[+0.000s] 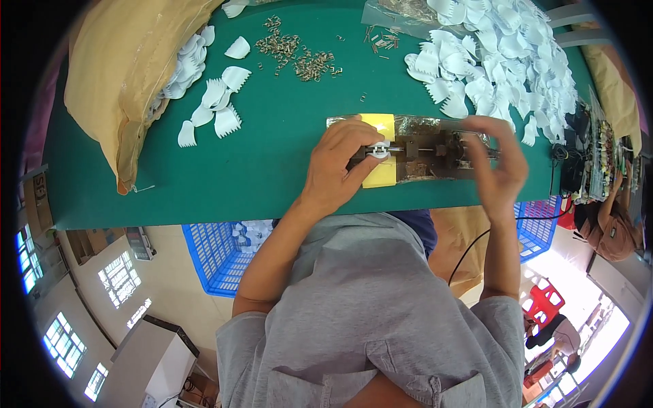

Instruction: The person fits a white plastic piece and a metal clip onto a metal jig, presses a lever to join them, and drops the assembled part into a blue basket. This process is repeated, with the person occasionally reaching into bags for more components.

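Note:
My left hand is closed, its thumb and fingers pinching a small white plastic hair claw clip at the left part of a metal jig. Yellow tape wraps the jig's base under that clip. My fingers partly cover the clip. Over the jig's right end, my right hand is slightly blurred, its fingers curved and apart from the thumb, with nothing visible between them.
White toothed clip halves pile up at the back right. More lie loose by a brown sack. Small metal springs and thin pins are scattered behind the jig. A blue basket stands below the green table.

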`<state>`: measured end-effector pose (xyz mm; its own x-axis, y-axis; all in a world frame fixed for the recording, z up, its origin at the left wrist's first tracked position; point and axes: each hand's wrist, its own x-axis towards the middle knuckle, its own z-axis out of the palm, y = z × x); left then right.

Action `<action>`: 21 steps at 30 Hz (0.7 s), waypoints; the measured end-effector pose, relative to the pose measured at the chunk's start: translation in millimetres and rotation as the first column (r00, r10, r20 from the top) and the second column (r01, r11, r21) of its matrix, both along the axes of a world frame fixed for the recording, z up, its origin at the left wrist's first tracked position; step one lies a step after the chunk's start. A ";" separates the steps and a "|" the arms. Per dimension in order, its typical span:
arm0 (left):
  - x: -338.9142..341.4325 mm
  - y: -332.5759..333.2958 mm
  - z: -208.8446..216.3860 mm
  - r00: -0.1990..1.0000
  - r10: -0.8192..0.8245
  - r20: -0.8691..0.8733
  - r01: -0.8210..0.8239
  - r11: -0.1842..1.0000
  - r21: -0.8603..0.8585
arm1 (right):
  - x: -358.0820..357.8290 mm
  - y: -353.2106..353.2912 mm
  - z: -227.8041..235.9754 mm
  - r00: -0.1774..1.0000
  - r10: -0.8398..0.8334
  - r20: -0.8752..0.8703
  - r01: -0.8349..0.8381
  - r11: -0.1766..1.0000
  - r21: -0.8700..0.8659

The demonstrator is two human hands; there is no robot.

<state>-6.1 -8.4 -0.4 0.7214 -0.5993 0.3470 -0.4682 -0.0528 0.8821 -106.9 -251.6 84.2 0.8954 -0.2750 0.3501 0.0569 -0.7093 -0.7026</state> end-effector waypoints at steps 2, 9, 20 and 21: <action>-0.5 -3.3 -0.3 1.000 -0.013 -0.007 0.013 1.000 -0.019 | -24.7 -30.2 -14.6 0.972 -0.235 -0.006 0.233 0.968 -0.087; 3.1 -3.0 2.4 0.999 0.000 -0.038 0.000 1.000 -0.012 | -62.2 -80.1 -27.3 0.955 -0.253 -0.157 0.156 0.875 -0.459; 6.5 -12.3 -4.5 0.999 -0.026 -0.045 0.023 0.997 -0.080 | -21.7 -77.4 4.6 0.992 0.044 0.116 -0.105 0.801 0.590; 6.2 -7.0 -4.7 0.999 -0.020 -0.042 0.017 0.997 -0.073 | -7.6 -47.9 16.9 0.984 0.173 -0.028 -0.154 0.929 0.338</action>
<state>0.1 -15.4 -5.1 0.7253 -0.5873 0.3592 -0.4303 0.0206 0.9024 -114.5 -299.4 101.1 0.9534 -0.2153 0.2114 0.1056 -0.4182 -0.9022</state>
